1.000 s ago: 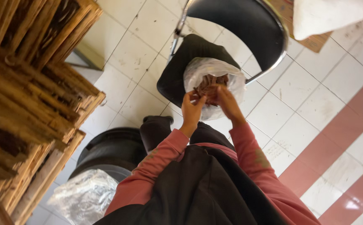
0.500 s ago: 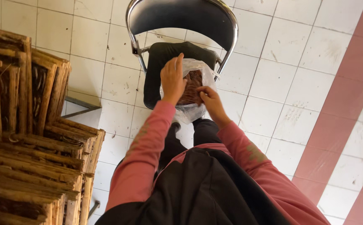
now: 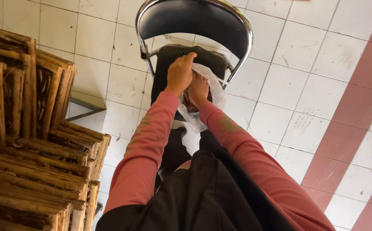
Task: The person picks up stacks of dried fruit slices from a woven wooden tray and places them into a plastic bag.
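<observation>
A clear plastic bag (image 3: 214,87) with brown contents rests on the black seat of a metal-framed chair (image 3: 194,25) in front of me. My left hand (image 3: 179,73) grips the bag's upper edge at its near left side. My right hand (image 3: 198,89) is pushed into the bag's mouth, its fingers hidden by the plastic and the brown contents. Both arms wear pink long sleeves, and a black apron covers my front.
A tall stack of woven bamboo frames (image 3: 28,145) stands at my left. The floor is white tile (image 3: 280,85) with red-brown stripes (image 3: 357,119) on the right. A dark metal bracket (image 3: 85,112) shows beside the stack.
The view has swung so the chair sits centred and closer. My left hand rose to the bag's upper edge, and my right hand went deeper into the bag.
</observation>
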